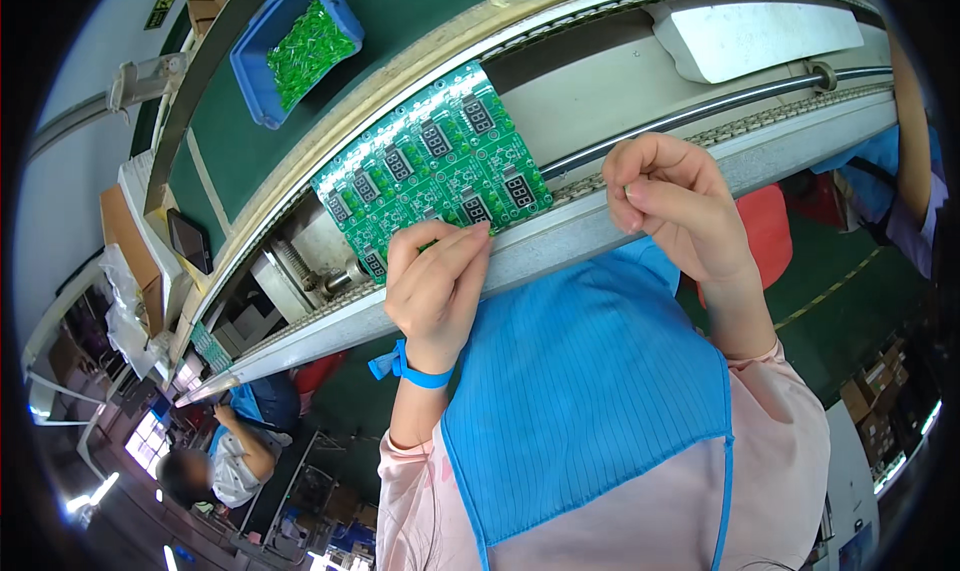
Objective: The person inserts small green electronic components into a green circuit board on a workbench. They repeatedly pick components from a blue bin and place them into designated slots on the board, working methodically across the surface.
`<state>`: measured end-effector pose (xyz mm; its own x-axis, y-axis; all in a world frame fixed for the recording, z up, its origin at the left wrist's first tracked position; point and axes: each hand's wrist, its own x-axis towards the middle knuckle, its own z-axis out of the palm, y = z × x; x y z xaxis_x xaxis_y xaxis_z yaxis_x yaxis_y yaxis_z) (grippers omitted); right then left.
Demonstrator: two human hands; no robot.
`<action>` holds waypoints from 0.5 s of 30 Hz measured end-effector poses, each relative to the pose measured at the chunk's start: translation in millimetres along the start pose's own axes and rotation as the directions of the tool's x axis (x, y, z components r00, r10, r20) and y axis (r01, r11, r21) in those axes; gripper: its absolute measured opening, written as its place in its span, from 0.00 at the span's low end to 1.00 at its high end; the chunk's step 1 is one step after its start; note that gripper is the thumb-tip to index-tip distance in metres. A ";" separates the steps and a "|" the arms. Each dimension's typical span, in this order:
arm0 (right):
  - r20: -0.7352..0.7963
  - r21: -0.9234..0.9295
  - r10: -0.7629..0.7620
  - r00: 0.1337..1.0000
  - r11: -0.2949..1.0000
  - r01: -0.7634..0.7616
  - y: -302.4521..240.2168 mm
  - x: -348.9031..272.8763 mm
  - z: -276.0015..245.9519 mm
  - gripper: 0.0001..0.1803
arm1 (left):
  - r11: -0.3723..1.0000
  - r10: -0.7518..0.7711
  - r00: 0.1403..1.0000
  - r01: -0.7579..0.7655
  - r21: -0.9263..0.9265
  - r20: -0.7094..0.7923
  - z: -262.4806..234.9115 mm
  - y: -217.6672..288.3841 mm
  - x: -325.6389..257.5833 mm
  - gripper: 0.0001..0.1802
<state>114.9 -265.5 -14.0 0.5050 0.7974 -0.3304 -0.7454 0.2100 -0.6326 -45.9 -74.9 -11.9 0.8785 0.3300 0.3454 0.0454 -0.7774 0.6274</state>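
A green circuit board panel with several black three-digit displays rests across the conveyor rails. Over its near edge my left hand, with a blue wrist strap, has its fingers closed and bent down at the board. Their tips hide whatever they may hold. To the right of the panel, above the near rail, my right hand is raised in a pinch. A tiny greenish speck shows between its thumb and forefinger, too small to name.
Beyond the far rail stands a blue bin of small green parts. The metal near rail runs between me and the panel. A white cover lies at the upper right. Co-workers sit at lower left and far right.
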 end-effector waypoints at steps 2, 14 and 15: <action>-0.017 -0.029 0.000 1.000 1.000 0.000 0.6 -3.0 -1.1 0.06 | 0.999 0.002 1.000 -0.002 0.036 0.006 2.6 1.1 0.3 0.14; -0.032 -0.236 0.028 0.999 0.971 -0.035 4.5 -12.6 -4.3 0.06 | 0.989 0.014 0.997 -0.025 0.145 0.079 8.0 8.7 10.4 0.14; -0.034 -0.233 0.035 0.999 0.972 -0.041 3.9 -12.3 -4.8 0.06 | 0.988 0.015 0.997 -0.027 0.153 0.081 7.9 9.4 10.9 0.14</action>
<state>107.8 -277.2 -15.8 0.4933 0.7846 -0.3755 -0.6439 0.0392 -0.7641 -32.1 -82.9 -7.7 0.9145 0.2744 0.2971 0.0942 -0.8589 0.5034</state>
